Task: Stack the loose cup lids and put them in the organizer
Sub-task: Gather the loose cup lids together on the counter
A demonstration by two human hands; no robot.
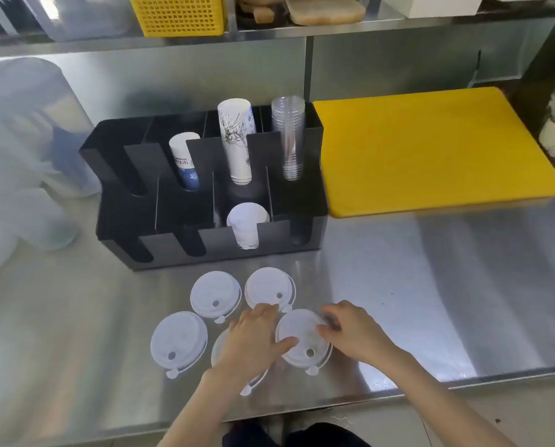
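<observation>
While four loose lids lie in front of the organizer [205,195], both hands pinch a fifth lid [302,341] there. Left hand [253,340] grips its left edge; right hand [350,330] its right edge.

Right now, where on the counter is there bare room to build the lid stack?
Bare steel lies right of the right hand, below the yellow cutting board. Another patch lies left of the leftmost lid. Between the organizer and the left hand it is crowded with lids.
</observation>
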